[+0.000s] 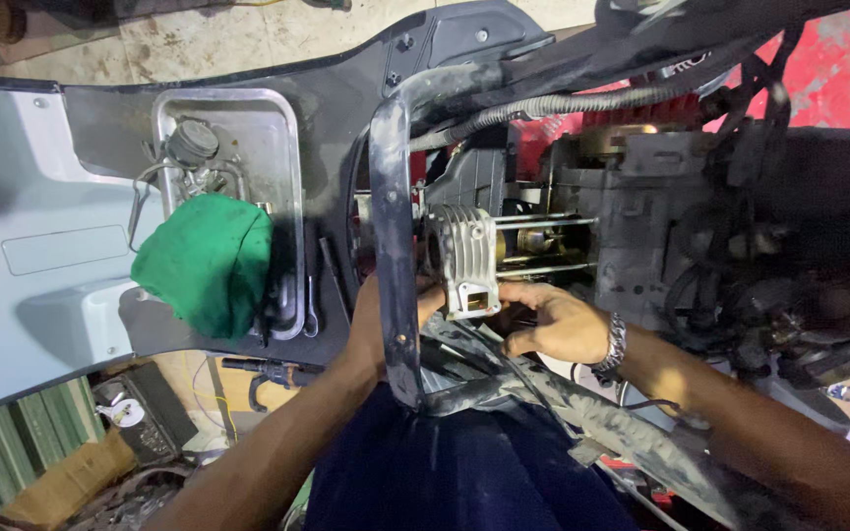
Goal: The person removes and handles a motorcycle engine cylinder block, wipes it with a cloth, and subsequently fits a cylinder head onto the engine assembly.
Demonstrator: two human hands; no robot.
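1. Locate the finned cylinder block (pixel 466 258). It is a pale metal part with cooling fins, seated on four long studs (pixel 543 244) that run out of the engine case (pixel 632 246) to the right.
2. Check your right hand (pixel 555 320). It lies just below and beside the block, with the fingers curled and the fingertips touching the block's lower square flange. The grip is a light pinch at the edge, not a full wrap.
3. Check your left hand (pixel 371 324). It reaches up behind the dark frame tube (pixel 393 246), which hides most of it. You cannot tell how far its fingers are open or what they hold.
4. Note the metal bracelet (pixel 616 342) on your right wrist.
5. Note the metal tray (pixel 238 167) to the left, resting on the dark body panel (pixel 336 88). It holds small parts, and a green cloth (pixel 207 261) lies over its lower edge.
6. Note the corrugated hose (pixel 563 101) passing above the block.
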